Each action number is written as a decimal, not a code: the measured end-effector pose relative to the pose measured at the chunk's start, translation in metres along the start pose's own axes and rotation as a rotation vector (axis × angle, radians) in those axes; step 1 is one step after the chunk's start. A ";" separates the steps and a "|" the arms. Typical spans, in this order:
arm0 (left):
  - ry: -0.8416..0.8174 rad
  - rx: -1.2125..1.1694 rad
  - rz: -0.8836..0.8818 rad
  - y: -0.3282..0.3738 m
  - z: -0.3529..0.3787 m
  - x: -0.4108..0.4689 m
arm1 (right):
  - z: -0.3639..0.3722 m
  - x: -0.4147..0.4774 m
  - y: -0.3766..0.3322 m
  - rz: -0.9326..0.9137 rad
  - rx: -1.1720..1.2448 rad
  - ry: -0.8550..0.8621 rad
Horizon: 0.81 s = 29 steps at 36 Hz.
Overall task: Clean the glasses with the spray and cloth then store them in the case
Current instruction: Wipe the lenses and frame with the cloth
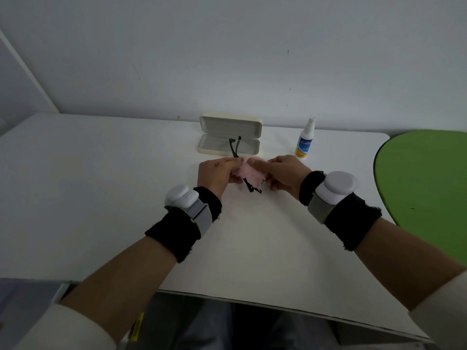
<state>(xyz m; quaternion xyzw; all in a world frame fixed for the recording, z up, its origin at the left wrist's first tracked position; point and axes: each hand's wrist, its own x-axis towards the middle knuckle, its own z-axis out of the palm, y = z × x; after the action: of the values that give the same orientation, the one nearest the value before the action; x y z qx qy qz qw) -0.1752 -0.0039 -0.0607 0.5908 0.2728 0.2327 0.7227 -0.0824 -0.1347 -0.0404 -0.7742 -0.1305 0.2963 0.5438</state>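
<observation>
Black-framed glasses (pixel 235 147) are held above the white table (pixel 101 185) between both hands, their temple arms sticking up in front of the case and down below the hands. My left hand (pixel 217 174) grips the frame. My right hand (pixel 285 174) pinches a pink cloth (pixel 249 173) that is wrapped over the lens area, so the lenses are hidden. A cream glasses case (pixel 252 127) lies open just behind the hands, lid upright. A small white spray bottle (pixel 304 141) with a blue and yellow label stands to the right of the case.
A green rounded surface (pixel 424 188) adjoins the table on the right. A white wall (pixel 227 59) rises directly behind the case and bottle. Both wrists carry black bands with white devices. The table's front edge runs below my forearms.
</observation>
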 end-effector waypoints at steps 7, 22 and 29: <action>0.011 -0.040 -0.027 0.000 0.001 -0.001 | -0.007 0.000 0.002 0.034 0.139 -0.089; 0.022 -0.103 -0.090 0.006 -0.005 0.003 | -0.014 -0.009 0.003 0.074 0.176 -0.170; 0.066 -0.095 -0.090 0.003 -0.002 0.003 | -0.005 -0.011 0.000 0.044 0.099 -0.187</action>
<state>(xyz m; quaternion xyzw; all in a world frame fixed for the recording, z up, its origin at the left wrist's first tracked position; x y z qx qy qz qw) -0.1744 0.0008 -0.0584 0.5351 0.3112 0.2320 0.7503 -0.0882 -0.1442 -0.0355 -0.7182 -0.1487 0.3852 0.5601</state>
